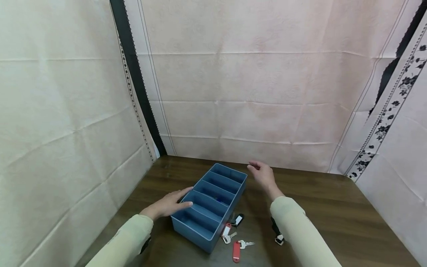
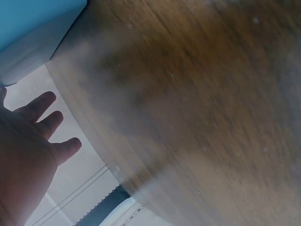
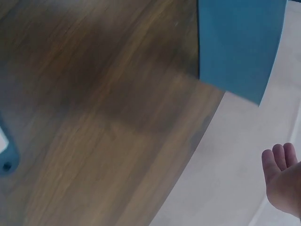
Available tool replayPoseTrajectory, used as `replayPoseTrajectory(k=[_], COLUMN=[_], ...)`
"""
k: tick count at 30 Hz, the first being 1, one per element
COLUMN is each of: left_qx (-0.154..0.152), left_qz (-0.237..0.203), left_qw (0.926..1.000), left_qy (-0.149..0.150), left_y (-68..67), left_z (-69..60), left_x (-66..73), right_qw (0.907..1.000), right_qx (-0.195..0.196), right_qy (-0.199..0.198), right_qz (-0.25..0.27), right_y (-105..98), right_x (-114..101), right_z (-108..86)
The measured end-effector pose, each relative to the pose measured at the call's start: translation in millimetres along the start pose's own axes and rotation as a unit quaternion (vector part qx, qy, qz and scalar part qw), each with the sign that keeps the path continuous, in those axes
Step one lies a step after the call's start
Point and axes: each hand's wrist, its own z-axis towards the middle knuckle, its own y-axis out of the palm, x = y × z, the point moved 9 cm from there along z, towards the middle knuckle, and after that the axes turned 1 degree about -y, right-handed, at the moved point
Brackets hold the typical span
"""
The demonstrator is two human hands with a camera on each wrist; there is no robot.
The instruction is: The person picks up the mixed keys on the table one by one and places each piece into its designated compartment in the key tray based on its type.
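blue box [image 1: 191, 236]: easy does it

five compartments, plain smooth walls, sat angled at lower centre of frame. left grip [image 1: 169, 204] was spread at its left rim; right grip [image 1: 263, 176] hung relaxed and empty off its upper right corner. imo light, even pressure both sides was safest, minding the keys [image 1: 242, 244].

The blue box [image 1: 191, 236] is long, rectangular and open at the top; 4 dividers make 5 compartments in a row. It stands upright and diagonally on the brown bench [image 1: 350, 215], its far end toward the right. The middle compartment holds a small dark object [image 1: 218, 199].
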Motion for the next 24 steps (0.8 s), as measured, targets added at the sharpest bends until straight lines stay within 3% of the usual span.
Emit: replayPoseTrajectory(k=[11, 24], left_qx=[-0.006, -0.002], left_qz=[0.006, 0.003], left_qw=[1.0000, 1.0000], left_qy=[0.002, 0.001], left_y=[0.2, 0.0], left_z=[1.7, 2.2], left_x=[2.2, 0.8], right_qw=[0.9988, 0.9984], right_qx=[0.007, -0.022], right_qy=[-0.019, -0.031], right_qz=[-0.045, -0.043], right_y=[-38.1, -47.4], right_x=[14.8, 21.1], right_z=[-7.7, -29.1])
